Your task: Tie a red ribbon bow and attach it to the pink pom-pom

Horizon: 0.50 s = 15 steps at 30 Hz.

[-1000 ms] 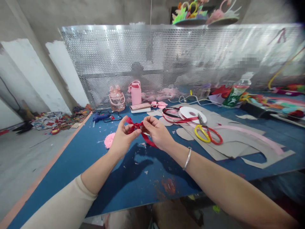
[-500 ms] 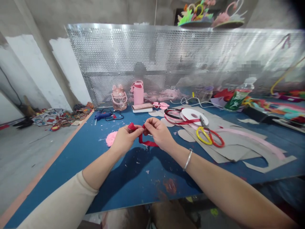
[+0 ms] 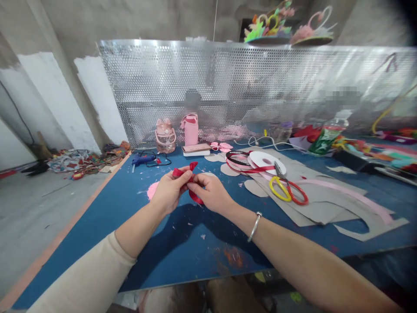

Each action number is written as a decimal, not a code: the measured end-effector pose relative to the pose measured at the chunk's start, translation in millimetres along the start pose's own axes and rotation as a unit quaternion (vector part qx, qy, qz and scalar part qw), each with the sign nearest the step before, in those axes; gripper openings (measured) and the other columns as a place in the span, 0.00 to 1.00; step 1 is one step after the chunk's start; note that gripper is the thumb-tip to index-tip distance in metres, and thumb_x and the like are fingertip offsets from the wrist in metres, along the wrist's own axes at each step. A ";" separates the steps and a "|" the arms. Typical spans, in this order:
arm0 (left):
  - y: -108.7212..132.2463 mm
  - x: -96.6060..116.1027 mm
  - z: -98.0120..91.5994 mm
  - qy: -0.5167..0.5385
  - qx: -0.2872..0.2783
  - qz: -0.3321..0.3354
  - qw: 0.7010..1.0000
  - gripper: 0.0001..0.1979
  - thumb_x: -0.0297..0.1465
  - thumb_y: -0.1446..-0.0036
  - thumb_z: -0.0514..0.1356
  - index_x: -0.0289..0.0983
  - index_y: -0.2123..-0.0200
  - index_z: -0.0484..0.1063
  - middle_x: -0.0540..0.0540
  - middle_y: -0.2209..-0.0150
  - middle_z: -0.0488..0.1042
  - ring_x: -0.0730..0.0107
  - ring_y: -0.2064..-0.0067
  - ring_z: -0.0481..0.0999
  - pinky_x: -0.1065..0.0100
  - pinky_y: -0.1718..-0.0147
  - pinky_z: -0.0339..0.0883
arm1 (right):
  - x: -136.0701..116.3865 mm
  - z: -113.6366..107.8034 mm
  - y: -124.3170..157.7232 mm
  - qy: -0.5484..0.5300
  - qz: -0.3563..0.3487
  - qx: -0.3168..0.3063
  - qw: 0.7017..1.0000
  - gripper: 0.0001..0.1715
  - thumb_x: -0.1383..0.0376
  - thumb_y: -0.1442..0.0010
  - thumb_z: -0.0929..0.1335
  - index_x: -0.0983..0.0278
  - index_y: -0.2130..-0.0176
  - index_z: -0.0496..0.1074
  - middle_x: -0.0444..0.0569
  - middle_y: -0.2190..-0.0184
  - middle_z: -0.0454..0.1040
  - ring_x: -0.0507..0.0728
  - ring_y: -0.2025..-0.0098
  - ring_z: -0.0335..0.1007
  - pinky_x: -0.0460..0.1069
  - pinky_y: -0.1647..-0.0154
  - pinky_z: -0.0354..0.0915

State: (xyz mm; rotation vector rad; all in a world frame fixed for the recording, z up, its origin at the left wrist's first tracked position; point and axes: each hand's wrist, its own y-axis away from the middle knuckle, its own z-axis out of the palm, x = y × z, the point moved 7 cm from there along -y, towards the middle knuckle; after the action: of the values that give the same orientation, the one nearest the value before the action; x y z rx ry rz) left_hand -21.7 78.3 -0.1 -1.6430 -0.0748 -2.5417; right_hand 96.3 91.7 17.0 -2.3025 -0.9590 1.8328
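A red ribbon (image 3: 194, 198) is pinched between my two hands above the blue table (image 3: 182, 243). My left hand (image 3: 171, 189) grips it with thumb and fingers, and a folded part stands up over the thumb. Close beside it, my right hand (image 3: 210, 191) pinches the same ribbon, and a loop hangs below the fingertips. Part of the ribbon is hidden by the fingers. Behind my left hand lies a pink fluffy piece (image 3: 152, 190), partly covered.
Scissors (image 3: 288, 191) with yellow and red handles lie on grey cardboard (image 3: 312, 208) at right, near ribbon spools (image 3: 267, 162). A blue glue gun (image 3: 142, 160), a clear pink bottle (image 3: 165, 139), a pink flask (image 3: 190, 130) and a phone (image 3: 196, 148) stand or lie farther back.
The ribbon's long end, which ran under my right hand, now hangs as a short loop. A folded part now rises above my left thumb. The view has tilted slightly.
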 end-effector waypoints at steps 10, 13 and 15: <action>0.2 6.4 1.2 0.031 0.013 0.028 0.999 0.17 0.31 0.68 0.76 0.35 0.72 0.78 0.50 0.76 0.77 0.75 0.74 0.73 0.71 0.69 0.67 | -9.5 9.4 5.2 0.100 -0.061 -0.055 0.992 0.14 0.65 0.40 0.65 0.63 0.78 0.66 0.41 0.80 0.66 0.51 0.76 0.60 0.47 0.71 0.54; -0.8 4.7 -0.2 0.031 0.019 0.029 0.999 0.16 0.31 0.69 0.76 0.35 0.73 0.78 0.50 0.77 0.77 0.75 0.75 0.73 0.71 0.70 0.67 | -9.8 12.5 5.2 0.102 -0.064 -0.079 0.990 0.13 0.66 0.42 0.66 0.63 0.78 0.65 0.40 0.81 0.65 0.51 0.76 0.59 0.47 0.71 0.53; -1.4 3.1 -1.1 0.027 0.020 0.027 0.999 0.16 0.31 0.69 0.76 0.35 0.74 0.77 0.50 0.77 0.77 0.75 0.75 0.72 0.71 0.71 0.66 | -8.7 13.1 4.4 0.095 -0.062 -0.097 0.989 0.13 0.67 0.44 0.67 0.63 0.79 0.65 0.40 0.82 0.65 0.51 0.77 0.58 0.47 0.71 0.53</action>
State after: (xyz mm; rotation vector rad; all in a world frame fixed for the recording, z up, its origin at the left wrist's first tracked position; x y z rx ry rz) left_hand -24.1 79.4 2.3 -1.5402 -0.0738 -2.5253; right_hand 85.6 79.5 18.9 -2.4075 -1.2666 1.5010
